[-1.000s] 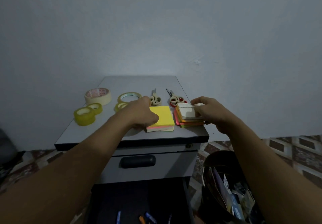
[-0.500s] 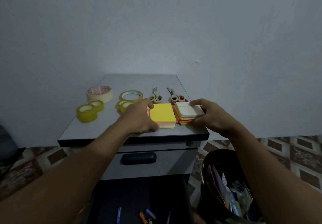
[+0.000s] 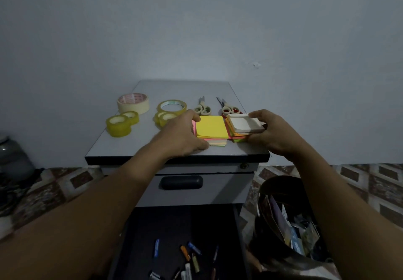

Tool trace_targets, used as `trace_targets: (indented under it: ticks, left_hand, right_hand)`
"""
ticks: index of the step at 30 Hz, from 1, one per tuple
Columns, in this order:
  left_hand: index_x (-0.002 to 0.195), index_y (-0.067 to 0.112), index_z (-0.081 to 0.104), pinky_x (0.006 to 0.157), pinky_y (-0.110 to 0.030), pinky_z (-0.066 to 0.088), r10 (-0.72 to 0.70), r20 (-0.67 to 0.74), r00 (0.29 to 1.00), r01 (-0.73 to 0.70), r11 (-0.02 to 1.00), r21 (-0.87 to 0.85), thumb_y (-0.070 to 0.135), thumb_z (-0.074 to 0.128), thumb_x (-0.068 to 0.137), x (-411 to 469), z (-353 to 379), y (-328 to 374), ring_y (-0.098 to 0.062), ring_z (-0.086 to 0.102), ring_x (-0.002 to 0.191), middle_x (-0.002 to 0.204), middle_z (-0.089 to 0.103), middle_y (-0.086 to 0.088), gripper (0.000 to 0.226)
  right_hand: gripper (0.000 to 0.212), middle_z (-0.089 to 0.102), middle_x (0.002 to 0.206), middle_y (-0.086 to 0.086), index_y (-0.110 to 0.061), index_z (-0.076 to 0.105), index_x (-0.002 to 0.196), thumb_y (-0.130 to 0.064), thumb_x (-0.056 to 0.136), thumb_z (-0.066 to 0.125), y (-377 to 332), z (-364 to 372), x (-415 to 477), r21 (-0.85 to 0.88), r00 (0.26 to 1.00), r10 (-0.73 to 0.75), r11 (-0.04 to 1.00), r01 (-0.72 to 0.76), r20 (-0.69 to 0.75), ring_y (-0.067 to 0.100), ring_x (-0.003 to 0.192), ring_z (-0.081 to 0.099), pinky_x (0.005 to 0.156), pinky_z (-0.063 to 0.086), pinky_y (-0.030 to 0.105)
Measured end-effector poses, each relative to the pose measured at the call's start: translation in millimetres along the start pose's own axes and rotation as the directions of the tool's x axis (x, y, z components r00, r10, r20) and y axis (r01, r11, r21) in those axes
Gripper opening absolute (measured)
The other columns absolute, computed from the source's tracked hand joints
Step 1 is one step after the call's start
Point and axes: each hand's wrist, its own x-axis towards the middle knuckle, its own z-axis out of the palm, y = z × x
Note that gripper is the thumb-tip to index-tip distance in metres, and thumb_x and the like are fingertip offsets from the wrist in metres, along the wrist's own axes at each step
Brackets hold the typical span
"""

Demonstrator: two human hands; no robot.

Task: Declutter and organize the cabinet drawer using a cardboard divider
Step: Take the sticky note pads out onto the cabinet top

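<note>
On the grey cabinet top (image 3: 178, 87) lies a yellow sticky-note stack (image 3: 210, 126) over pink and cream sheets. My left hand (image 3: 182, 134) holds its left side, thumb at the front corner. Just to the right sits a stack of orange and red notes (image 3: 234, 134) topped by a white note block (image 3: 245, 123). My right hand (image 3: 271, 131) grips this stack from its right side. Below, the open dark drawer (image 3: 174, 231) holds several pens and markers (image 3: 189, 255).
Behind the notes are two pairs of scissors (image 3: 202, 109) (image 3: 229, 109), a cream masking tape roll (image 3: 133, 103) and several yellow-clear tape rolls (image 3: 122, 122) (image 3: 171, 107). A closed upper drawer with a black handle (image 3: 181, 182) is below. A dark bin of papers (image 3: 287, 220) stands at right.
The view has drifted slightly. My right hand has nudged the white-topped stack a little, and both hands stay on their stacks.
</note>
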Motion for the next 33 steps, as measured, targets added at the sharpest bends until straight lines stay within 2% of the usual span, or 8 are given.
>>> trace_targets:
  ticks: [5,9,13,16,19,27,29,33]
  left_hand:
    - [0.123,0.035,0.053,0.079,-0.028,0.051,0.042,-0.048,0.998,-0.044,0.998,-0.052,0.042,0.076,0.08,-35,-19,-14,-0.007,0.062,0.093,0.112,0.059,0.011,0.049]
    - [0.106,0.033,0.063,0.079,-0.034,0.056,-0.018,-0.048,0.999,0.009,0.985,-0.172,0.036,0.073,0.085,-73,-34,-36,-0.01,0.067,0.082,0.088,0.07,0.009,0.023]
    - [0.097,0.024,0.068,0.075,-0.033,0.055,-0.1,0.002,0.995,0.098,0.974,-0.204,0.022,0.072,0.089,-111,-29,-75,-0.016,0.068,0.076,0.078,0.07,0.002,0.009]
    - [0.092,0.023,0.068,0.063,-0.016,0.048,-0.193,0.067,0.979,0.203,0.958,-0.203,0.019,0.069,0.091,-136,-9,-105,-0.009,0.067,0.067,0.069,0.068,0.005,0.004]
    - [0.096,0.029,0.066,0.066,-0.021,0.05,-0.263,0.146,0.954,0.284,0.948,-0.146,0.025,0.067,0.092,-152,22,-136,-0.005,0.068,0.07,0.075,0.07,0.009,0.005]
    - [0.14,0.035,0.045,0.083,-0.017,0.043,-0.39,0.383,0.837,0.419,0.908,0.01,0.032,0.069,0.089,-166,119,-205,-0.009,0.057,0.106,0.129,0.054,0.004,0.056]
    - [0.147,0.034,0.039,0.099,-0.023,0.043,-0.391,0.417,0.82,0.424,0.905,0.015,0.029,0.074,0.083,-168,136,-219,-0.014,0.053,0.12,0.141,0.048,0.002,0.073]
    - [0.157,0.032,0.019,0.113,-0.028,0.036,-0.381,0.433,0.817,0.383,0.92,0.087,0.019,0.078,0.072,-165,156,-237,-0.019,0.035,0.141,0.16,0.019,0.004,0.104]
  right_hand:
    - [0.049,0.056,0.132,0.002,-0.019,0.055,0.132,-0.021,0.086,0.071,-16,-1,-29,-0.048,0.977,-0.068,0.997,0.059,-0.2,0.017,0.109,0.053,0.079,0.045,0.032]
    - [0.026,0.069,0.102,-0.004,-0.019,0.066,0.114,-0.014,0.088,0.063,-35,7,-66,0.042,0.966,-0.077,0.995,0.09,-0.246,0.014,0.089,0.064,0.081,0.055,0.04]
    - [0.016,0.072,0.083,-0.005,-0.025,0.069,0.099,-0.015,0.088,0.065,-38,35,-98,0.121,0.995,-0.05,0.991,0.061,-0.091,0.014,0.08,0.068,0.077,0.056,0.037]
    - [0.013,0.071,0.084,-0.003,-0.027,0.067,0.099,-0.018,0.09,0.065,-29,65,-114,0.152,0.997,-0.016,0.988,0.004,0.078,0.015,0.077,0.068,0.073,0.057,0.037]
    - [0.016,0.07,0.09,-0.002,-0.023,0.067,0.104,-0.015,0.09,0.064,-17,100,-123,0.146,0.968,0.048,0.985,-0.086,0.248,0.014,0.081,0.068,0.072,0.055,0.027]
    - [0.042,0.066,0.119,0.007,-0.014,0.059,0.126,-0.014,0.085,0.067,56,219,-153,0.053,0.838,0.34,0.916,-0.399,0.427,0.022,0.103,0.063,0.085,0.051,0.032]
    - [0.046,0.064,0.121,0.009,-0.017,0.057,0.128,-0.018,0.084,0.068,68,236,-161,-0.036,0.817,0.382,0.913,-0.407,0.431,0.026,0.106,0.062,0.083,0.048,0.028]
    - [0.061,0.044,0.137,0.018,-0.02,0.045,0.139,-0.025,0.082,0.067,89,254,-162,-0.248,0.813,0.438,0.897,-0.366,0.383,0.042,0.123,0.048,0.102,0.041,0.036]
